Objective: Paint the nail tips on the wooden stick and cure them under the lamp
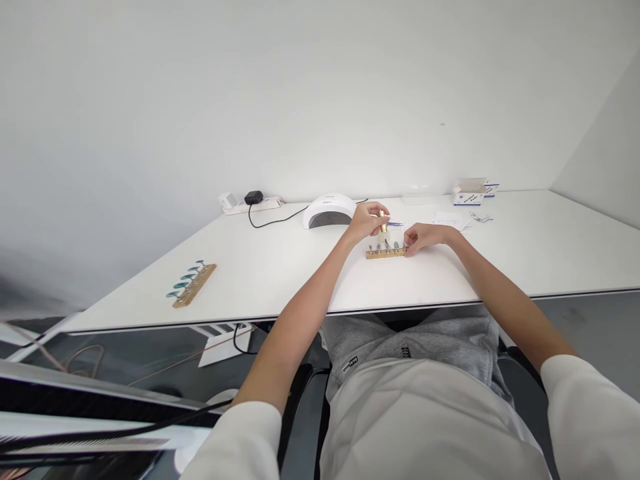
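My left hand (369, 223) is closed around the gold cap (383, 220) of a small pale nail polish bottle (383, 236). Whether the cap is lifted off the bottle I cannot tell. Just in front of the bottle lies a wooden nail tip stand (379, 254), carrying a row of several nail tips on metal holders. My right hand (423, 235) pinches the right end of this stand, at its last nail tip; its fingers partly cover that tip.
Another wooden stand (197, 285) with teal nail tips lies at the left. A white nail lamp (330, 208) stands behind my left hand, its cable running to a power strip (255, 206). Papers (449, 221) and small boxes (469, 193) are at the back right.
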{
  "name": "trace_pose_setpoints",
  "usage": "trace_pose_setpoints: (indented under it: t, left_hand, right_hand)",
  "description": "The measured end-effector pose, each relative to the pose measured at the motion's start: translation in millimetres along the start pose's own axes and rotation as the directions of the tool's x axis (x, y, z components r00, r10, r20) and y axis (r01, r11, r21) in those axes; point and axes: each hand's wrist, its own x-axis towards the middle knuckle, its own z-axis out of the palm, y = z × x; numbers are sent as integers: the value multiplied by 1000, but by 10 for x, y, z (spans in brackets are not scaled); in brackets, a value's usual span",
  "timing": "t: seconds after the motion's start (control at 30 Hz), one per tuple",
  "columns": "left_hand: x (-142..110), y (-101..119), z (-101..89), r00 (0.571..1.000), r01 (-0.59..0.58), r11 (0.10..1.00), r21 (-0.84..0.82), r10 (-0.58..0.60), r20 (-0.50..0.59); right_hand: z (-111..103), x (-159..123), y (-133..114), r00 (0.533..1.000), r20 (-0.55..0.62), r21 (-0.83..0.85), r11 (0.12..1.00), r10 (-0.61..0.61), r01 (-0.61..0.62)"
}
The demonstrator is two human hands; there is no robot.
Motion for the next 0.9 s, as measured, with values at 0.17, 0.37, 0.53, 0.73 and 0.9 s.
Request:
trace_pose_setpoints:
  t: [0.17, 0.37, 0.53, 0.73, 0.9]
  left_hand:
    - [1, 14, -6, 1000, -12, 1000, -13, 12, -20]
    - [-12, 52, -34, 999, -47, 994, -103, 48, 13]
    - [-22, 64, -42, 984, -12, 993, -117, 33, 177]
    - [-29, 69, -32, 982, -6, 997, -82, 22, 189]
    - [-18, 70, -53, 990, -10, 998, -56, 18, 141]
  right_hand:
    - [3, -10, -17, 1000, 6, -1, 1000, -4, 4]
    - [6, -19, -31, 1000, 4, -14, 1000, 12, -12]
    - [2, -6, -7, 1000, -2, -6, 1000, 9, -9]
    - [1, 2, 13, 1000, -2, -6, 1000, 7, -8]
    - [-3, 7, 17, 1000, -7, -1, 1000, 4, -4]
